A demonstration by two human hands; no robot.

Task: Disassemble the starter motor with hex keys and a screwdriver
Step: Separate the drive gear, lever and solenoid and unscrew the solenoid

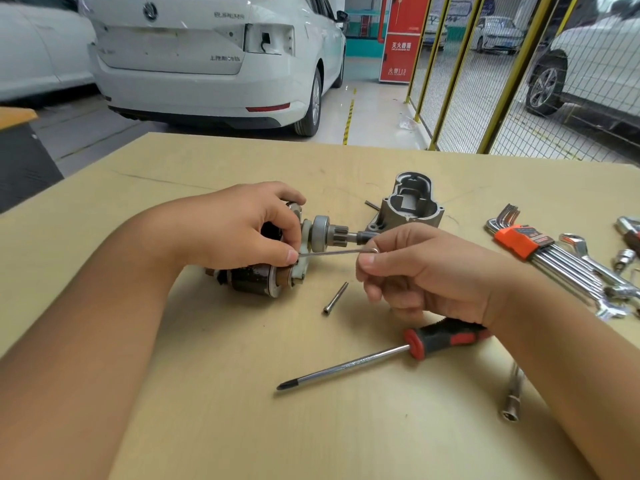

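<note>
Workbench (214, 410) | left hand (239, 226) fingers grip half-hidden starter motor (263, 278) | right hand (426, 271) pinches hex key (332, 252)

Hex key set against the starter motor

The left hand (242, 230) grips the starter motor (273, 268) on the tabletop (207, 427); the right hand (426, 271) pinches a hex key (336, 252) reaching its end plate, a screwdriver (381, 355) lying nearby.

motor (266, 271) left | housing (408, 206) behind | screwdriver (381, 355) front | hex keys (540, 251) right
</note>
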